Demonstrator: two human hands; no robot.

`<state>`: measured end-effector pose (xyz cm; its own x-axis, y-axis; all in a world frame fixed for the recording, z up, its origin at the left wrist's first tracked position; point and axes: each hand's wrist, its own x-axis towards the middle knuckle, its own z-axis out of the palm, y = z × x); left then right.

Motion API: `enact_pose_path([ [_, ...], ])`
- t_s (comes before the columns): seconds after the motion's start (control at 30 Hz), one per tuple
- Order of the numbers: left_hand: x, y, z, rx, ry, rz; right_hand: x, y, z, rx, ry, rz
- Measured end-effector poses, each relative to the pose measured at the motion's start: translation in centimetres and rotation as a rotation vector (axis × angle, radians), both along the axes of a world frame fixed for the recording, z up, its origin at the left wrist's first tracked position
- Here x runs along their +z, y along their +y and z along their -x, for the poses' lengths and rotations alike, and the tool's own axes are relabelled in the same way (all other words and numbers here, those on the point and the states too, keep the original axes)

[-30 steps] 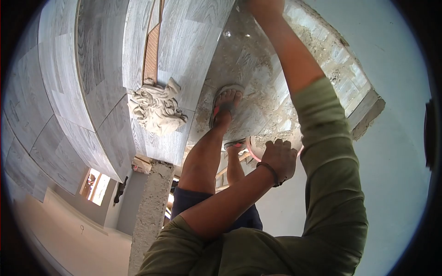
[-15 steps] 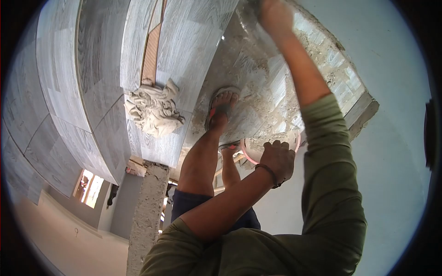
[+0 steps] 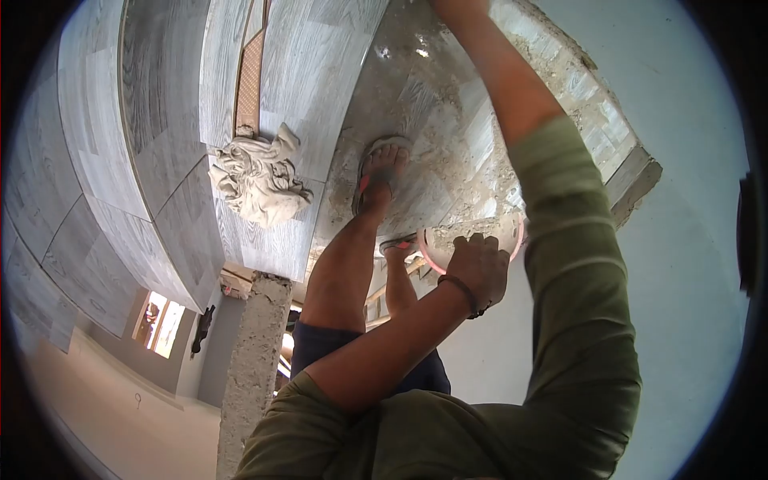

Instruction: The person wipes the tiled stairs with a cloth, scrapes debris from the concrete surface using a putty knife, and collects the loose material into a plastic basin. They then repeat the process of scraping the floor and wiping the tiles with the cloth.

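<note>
My left hand [image 3: 478, 270], with a dark bracelet at the wrist, is closed at the rim of a round container [image 3: 512, 234] with a pinkish edge. Its fingers are bent and the fingertips are partly hidden. My right hand [image 3: 462, 6] is at the top edge of the view, mostly cut off, over the dusty, wet-looking floor [image 3: 400, 88]. Its fingers do not show. Grey rubble and dust [image 3: 512, 172] lie between the two hands.
A crumpled pale cloth [image 3: 260, 180] lies on grey wood-look tiles [image 3: 308, 88], below a patterned brown strip [image 3: 249, 84]. My sandalled foot [image 3: 382, 172] stands on the dusty floor. A rough concrete edge [image 3: 256, 360] is at lower left, a pale wall [image 3: 688, 240] at right.
My right hand has moved up and left, mostly out of view. The cloth and tiles appear slightly further left and up. My left hand remains at the container.
</note>
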<state>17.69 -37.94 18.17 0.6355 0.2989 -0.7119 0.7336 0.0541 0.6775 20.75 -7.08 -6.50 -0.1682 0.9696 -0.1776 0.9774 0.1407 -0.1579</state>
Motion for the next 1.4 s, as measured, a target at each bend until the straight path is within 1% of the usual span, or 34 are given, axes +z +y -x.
enact_pose_path([
  [0.03,0.1,0.0,-0.1,-0.044,0.008,-0.008,-3.3,0.5,1.7,-0.062,-0.069,-0.033],
  [0.07,0.1,0.1,-0.2,-0.089,0.016,-0.022,-2.3,0.7,3.1,-0.234,0.057,0.013],
  [0.13,-1.1,-2.1,-0.2,0.058,-0.013,-0.070,0.8,-0.2,5.1,-0.572,0.309,0.126],
  [0.17,-1.1,-1.0,0.1,0.047,-0.014,-0.040,0.0,-0.6,3.8,-0.136,0.043,-0.013],
  [0.2,-0.5,0.5,0.6,0.039,-0.013,0.001,1.1,-0.2,3.5,-0.242,0.141,-0.002],
  [0.27,0.0,1.0,1.1,0.011,-0.011,0.050,3.2,0.8,2.4,-0.475,0.327,0.027],
  [0.3,-0.3,1.3,1.0,0.006,-0.010,0.033,2.0,1.3,1.9,-0.488,0.335,-0.008],
  [0.37,-0.1,1.3,0.7,0.000,-0.002,0.018,0.8,-0.5,1.0,-0.126,0.189,-0.042],
  [0.4,0.1,1.4,0.6,0.014,-0.008,0.024,1.0,-1.1,0.5,0.054,0.111,-0.056],
  [0.43,0.3,1.4,0.6,0.026,-0.014,0.032,1.4,-1.7,-0.7,0.098,0.150,-0.052],
  [0.5,0.2,1.6,0.8,0.048,-0.019,0.027,4.0,-2.8,-2.1,0.190,0.238,-0.046],
  [0.6,0.5,1.1,0.8,0.057,-0.021,0.022,7.4,-0.1,-3.0,0.345,0.126,-0.045],
  [0.63,0.5,1.0,0.7,0.050,-0.017,0.014,8.5,0.9,-2.9,0.523,0.301,-0.046],
  [0.73,0.5,0.3,0.3,0.038,-0.006,-0.006,2.6,2.5,-2.1,0.541,0.337,-0.093],
  [0.77,0.7,0.0,0.1,0.036,-0.006,-0.010,3.6,1.6,-2.6,0.622,0.242,0.024],
  [0.87,1.0,-0.1,0.0,-0.010,-0.016,0.034,5.9,-1.9,-3.7,0.318,0.220,0.198],
  [0.9,1.0,-0.3,0.2,0.008,-0.017,0.019,6.2,-1.9,-4.4,0.584,0.227,0.114],
  [1.0,1.2,-1.2,0.3,0.040,-0.020,-0.004,6.9,-1.3,-4.3,0.231,0.442,0.137],
  [1.03,1.2,-1.3,0.2,0.040,-0.016,-0.010,6.0,-0.6,-4.0,0.369,0.499,-0.001],
  [1.13,1.1,-1.4,-0.4,0.032,-0.017,-0.006,3.2,0.0,-3.2,0.486,0.220,-0.113],
  [1.17,1.3,-1.8,-0.5,0.026,-0.024,0.010,3.0,-1.2,-3.6,0.449,0.242,-0.066],
  [1.23,1.6,-1.9,-0.4,0.013,-0.042,0.035,3.7,-2.6,-5.0,0.392,0.286,0.013],
  [1.33,1.5,-1.7,0.0,0.022,-0.039,0.024,6.7,-2.6,-6.3,0.390,0.061,0.104],
  [1.37,1.6,-1.7,0.0,0.025,-0.037,0.018,7.9,-2.3,-6.1,0.348,0.140,0.079],
  [1.4,1.7,-1.7,-0.2,0.016,-0.034,0.024,7.4,-1.9,-6.1,0.286,0.082,0.066],
])
